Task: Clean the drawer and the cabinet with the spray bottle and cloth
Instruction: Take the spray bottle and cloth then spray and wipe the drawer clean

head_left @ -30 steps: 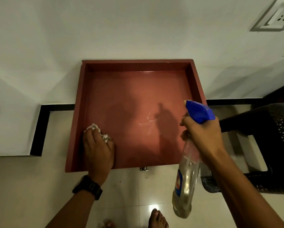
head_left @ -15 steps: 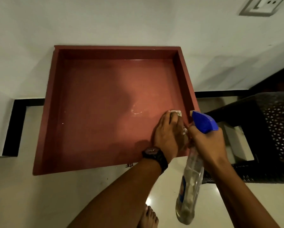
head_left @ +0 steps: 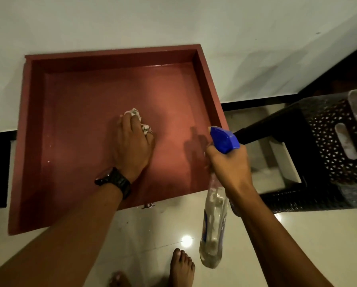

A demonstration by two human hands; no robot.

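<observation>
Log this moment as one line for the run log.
step: wiping drawer floor | left hand: presses cloth mid-drawer | right hand: holds spray bottle beside drawer, not spraying

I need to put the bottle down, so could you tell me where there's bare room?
Bare floor lies between the drawer front and the feet. Crowded right: the stool stands there. The left hand presses the cloth mid-drawer.
</observation>
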